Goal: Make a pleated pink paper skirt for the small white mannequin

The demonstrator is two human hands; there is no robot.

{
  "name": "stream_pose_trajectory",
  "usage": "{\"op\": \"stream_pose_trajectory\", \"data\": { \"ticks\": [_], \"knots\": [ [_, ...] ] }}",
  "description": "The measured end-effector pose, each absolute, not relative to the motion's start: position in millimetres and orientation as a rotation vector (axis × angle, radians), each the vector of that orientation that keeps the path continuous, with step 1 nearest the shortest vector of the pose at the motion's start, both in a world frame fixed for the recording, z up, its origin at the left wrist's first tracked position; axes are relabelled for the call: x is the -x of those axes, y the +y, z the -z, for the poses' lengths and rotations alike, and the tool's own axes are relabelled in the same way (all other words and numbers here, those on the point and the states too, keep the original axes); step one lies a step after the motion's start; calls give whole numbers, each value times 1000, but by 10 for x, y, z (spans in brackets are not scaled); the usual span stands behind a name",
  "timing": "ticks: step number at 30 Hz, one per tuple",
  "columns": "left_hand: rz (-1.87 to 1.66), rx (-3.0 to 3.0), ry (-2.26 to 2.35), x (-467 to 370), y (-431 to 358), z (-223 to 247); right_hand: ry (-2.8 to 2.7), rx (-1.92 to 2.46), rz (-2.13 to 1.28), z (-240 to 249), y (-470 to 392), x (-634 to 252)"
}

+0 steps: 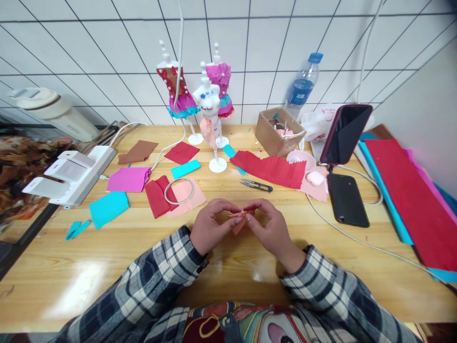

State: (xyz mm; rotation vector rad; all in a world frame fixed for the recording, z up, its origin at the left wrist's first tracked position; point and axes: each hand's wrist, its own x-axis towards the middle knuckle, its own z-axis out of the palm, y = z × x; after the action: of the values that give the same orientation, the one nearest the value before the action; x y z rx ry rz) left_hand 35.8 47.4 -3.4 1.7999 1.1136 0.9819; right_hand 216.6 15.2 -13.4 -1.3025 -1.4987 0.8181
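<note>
Between my two hands is a small folded piece of peach fabric (240,226), held above the wooden table (143,267). My left hand (215,224) pinches its left side between thumb and fingers. On the other side, my right hand (270,226) pinches the right part, its thumb close to the left one. Thread snips (256,185) lie just beyond my hands. Behind them stands a small white mannequin (208,100) with peach fabric (208,132) hanging at its lower part.
Two dressed mannequins (176,83) (220,78) stand behind. Red fabric (271,169), a cardboard box (274,136), a bottle (304,83) and phones (348,199) are right. Coloured fabric pieces (109,209), a metal ring (179,204) and a power strip (85,178) are left.
</note>
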Motion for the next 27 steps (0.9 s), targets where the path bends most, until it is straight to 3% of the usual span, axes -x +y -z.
{"op": "stream_pose_trajectory", "data": {
  "ticks": [27],
  "knots": [
    [-937, -1709, 1079, -380, 440, 6, -1635, 1198, -694, 164, 154, -2175]
  ]
}}
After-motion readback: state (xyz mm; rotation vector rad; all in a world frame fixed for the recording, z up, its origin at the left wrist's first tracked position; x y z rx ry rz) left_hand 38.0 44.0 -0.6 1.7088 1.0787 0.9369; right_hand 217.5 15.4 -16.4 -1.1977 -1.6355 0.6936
